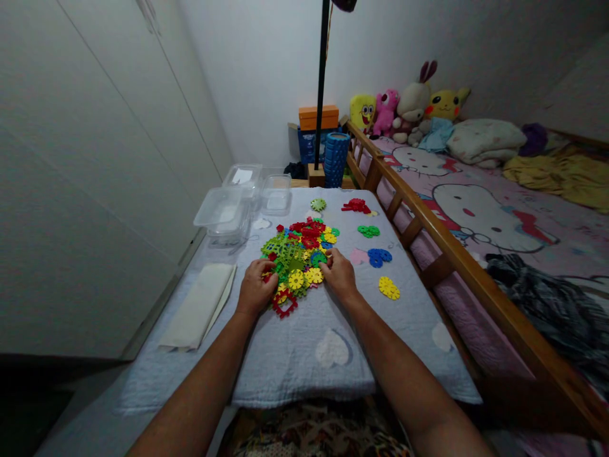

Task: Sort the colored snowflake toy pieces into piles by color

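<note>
A heap of plastic interlocking building pieces [290,251] in red, green, yellow and blue lies mid-table. At its left edge is my left hand [257,289], fingers curled and a red piece [268,277] showing between thumb and fingers. My right hand [340,274] is at the right edge, thumb and fingertips closing at the rim of a green disc [318,259]. A red square frame piece [284,304] sticks out at the front. Small groups lie apart on the right: red pieces [356,205], green discs [368,231], blue discs [379,257], yellow discs [389,287].
Clear plastic containers [221,209] stand at the table's back left, with a smaller one [276,193] beside them. A folded cream sheet [197,308] lies at left. A lone light-green piece [318,204] sits behind the heap. The wooden bed rail [428,238] borders the table's right side.
</note>
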